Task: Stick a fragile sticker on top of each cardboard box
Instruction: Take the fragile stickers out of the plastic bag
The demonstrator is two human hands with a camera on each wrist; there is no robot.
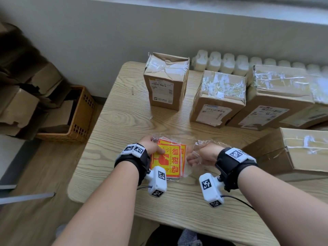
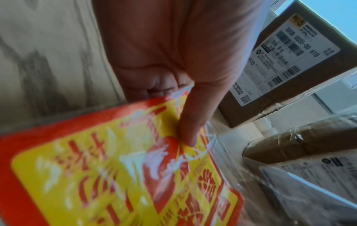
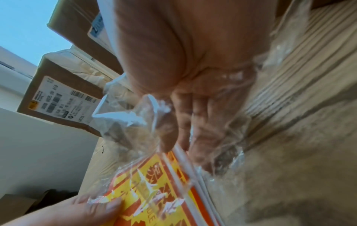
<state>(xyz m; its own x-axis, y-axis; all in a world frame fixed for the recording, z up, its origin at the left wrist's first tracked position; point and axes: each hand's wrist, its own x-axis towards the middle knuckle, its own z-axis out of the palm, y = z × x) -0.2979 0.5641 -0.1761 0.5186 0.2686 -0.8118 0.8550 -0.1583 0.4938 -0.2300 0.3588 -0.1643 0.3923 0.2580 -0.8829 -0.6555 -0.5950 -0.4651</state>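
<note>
Both grips work at a clear plastic bag [image 1: 179, 153] of fragile stickers [image 1: 168, 159] lying on the wooden desk [image 1: 124, 118] near its front edge. Left hand [image 1: 152, 145] pinches the stack through the film, thumb flat on the top sticker and fingers curled beneath it. Right hand [image 1: 204, 154] has its fingers pushed into the bag's open mouth, loosely extended beside the sticker edges; whether they pinch a sheet cannot be told.

Each sticker is yellow with a red border, large red Chinese characters and a line of small English capitals, too blurred to read in full. In the left wrist view the nearest cardboard box [image 2: 301, 61] carries a shipping label reading "3008 U035-00 618" with barcodes.

Five taped cardboard boxes stand along the back and right of the desk, their tops bearing only clear tape; the rightmost ones are cut off by the frame. Other labels are illegible.
</note>
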